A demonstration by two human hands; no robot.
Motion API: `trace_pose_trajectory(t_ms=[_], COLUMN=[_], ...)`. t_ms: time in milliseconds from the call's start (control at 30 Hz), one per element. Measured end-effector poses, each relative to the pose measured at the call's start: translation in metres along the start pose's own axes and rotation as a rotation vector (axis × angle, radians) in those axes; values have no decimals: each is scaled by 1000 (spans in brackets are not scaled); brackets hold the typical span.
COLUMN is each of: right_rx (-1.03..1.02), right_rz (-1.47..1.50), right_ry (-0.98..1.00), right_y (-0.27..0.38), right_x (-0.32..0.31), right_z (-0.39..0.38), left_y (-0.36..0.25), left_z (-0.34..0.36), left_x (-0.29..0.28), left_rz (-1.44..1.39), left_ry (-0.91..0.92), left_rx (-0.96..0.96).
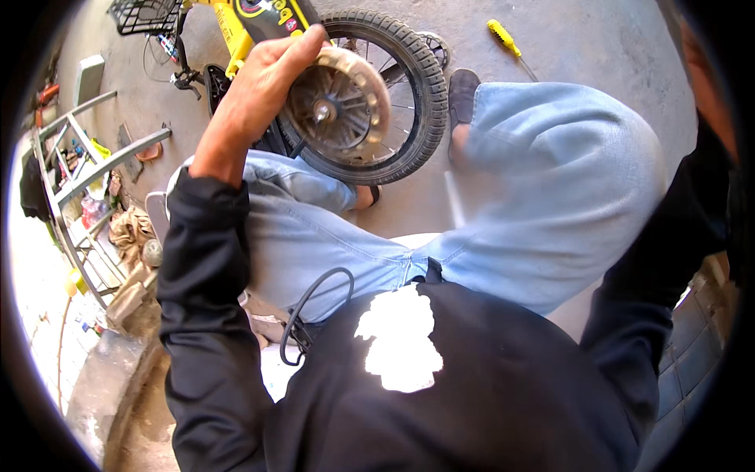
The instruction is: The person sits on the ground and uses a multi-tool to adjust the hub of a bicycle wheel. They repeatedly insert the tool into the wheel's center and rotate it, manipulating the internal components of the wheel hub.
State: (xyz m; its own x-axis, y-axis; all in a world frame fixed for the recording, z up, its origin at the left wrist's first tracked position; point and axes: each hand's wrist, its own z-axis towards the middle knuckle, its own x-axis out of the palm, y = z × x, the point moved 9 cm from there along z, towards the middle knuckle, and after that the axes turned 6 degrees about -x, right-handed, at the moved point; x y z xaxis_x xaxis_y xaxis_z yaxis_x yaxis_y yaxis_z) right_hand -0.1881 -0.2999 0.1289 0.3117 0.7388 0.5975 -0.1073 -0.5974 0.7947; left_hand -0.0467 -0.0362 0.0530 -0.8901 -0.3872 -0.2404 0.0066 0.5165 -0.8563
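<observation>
My left hand (pixel 271 82) is closed on the upper left edge of a translucent spoked plastic small wheel (pixel 342 102) with a metal axle at its centre. It sits against a larger bicycle tyre (pixel 417 141) on a yellow bicycle (pixel 236 39) at the top centre. My right hand (pixel 708 102) is raised at the far right rim, mostly cut off, and its fingers are hidden. A yellow-handled screwdriver (pixel 502 35) lies on the concrete floor above my right knee.
My legs in pale jeans surround the bicycle's lower side. At left are a metal frame (pixel 102 165), a pale block (pixel 88 77), cloths (pixel 130 232) and assorted small items. A wire basket (pixel 141 16) is on the bicycle. A concrete edge (pixel 110 385) runs at lower left.
</observation>
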Motion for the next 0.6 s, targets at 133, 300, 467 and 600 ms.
trace_pose_trajectory(t_ms=[133,300,467,600], right_rx=[87,245,454,700], right_rz=[-46,10,77,73], right_ry=[-41,64,130,301], right_y=[-33,-101,-167,-202], right_x=[-40,-59,-62,-53], right_z=[8,37,57,43], left_y=[-18,-34,-14,-4], left_z=[-4,-14,-25,-21], left_x=[12,8,2,-3], left_rz=[111,282,163,-20], left_ry=[-36,-251,-450,-469], left_rx=[98,273,92,82])
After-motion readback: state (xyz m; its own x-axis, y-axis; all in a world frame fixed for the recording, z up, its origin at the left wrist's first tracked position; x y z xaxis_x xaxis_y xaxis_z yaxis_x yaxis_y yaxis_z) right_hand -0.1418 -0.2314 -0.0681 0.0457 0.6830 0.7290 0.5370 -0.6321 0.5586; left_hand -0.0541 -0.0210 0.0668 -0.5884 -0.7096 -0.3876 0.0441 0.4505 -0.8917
